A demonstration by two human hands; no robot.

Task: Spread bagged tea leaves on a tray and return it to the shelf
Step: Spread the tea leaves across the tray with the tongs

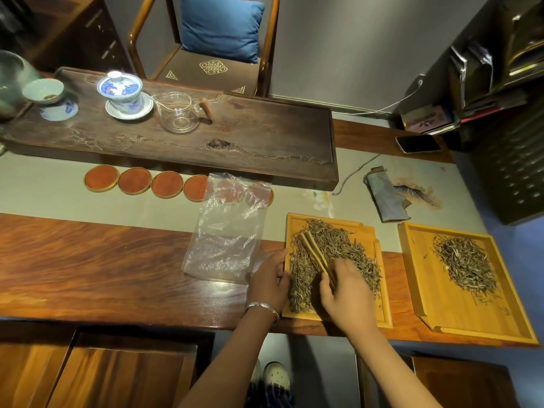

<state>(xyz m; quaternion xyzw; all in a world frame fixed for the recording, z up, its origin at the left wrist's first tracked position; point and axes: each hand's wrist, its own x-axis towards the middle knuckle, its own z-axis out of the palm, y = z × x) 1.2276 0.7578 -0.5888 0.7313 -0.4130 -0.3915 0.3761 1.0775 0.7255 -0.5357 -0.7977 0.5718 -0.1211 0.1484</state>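
**Mia:** What is on the far left of the table (88,260)?

**Ben:** A long dark tea board (265,142) sits along the far edge. On it are a small green bowl (43,90), a blue and white cup with a lid (120,89) and a glass jug (178,114).

**Mia:** And in front of the board?

**Ben:** A row of round orange coasters (134,181). The clear plastic bag (228,228) lies flat over the last ones. It looks empty.

**Mia:** Where are the hands?

**Ben:** Near the front edge. The left hand (269,279) has a silver bracelet (263,307). Its fingers curl on the left rim of the first yellow tray (379,304) and hold it.

**Mia:** And the other hand?

**Ben:** The right hand (347,293) is over that tray. Its fingers pinch two wooden sticks (313,250), and the stick tips are in the tea leaves (338,245).

**Mia:** Where is the tea?

**Ben:** It is in the tray, piled along the left side and the far part.

**Mia:** What is to the right?

**Ben:** A second yellow tray (459,316) by the front right corner, with its own smaller tea pile (466,265). Behind the trays lie a folded grey cloth (385,195) and a phone (418,143).
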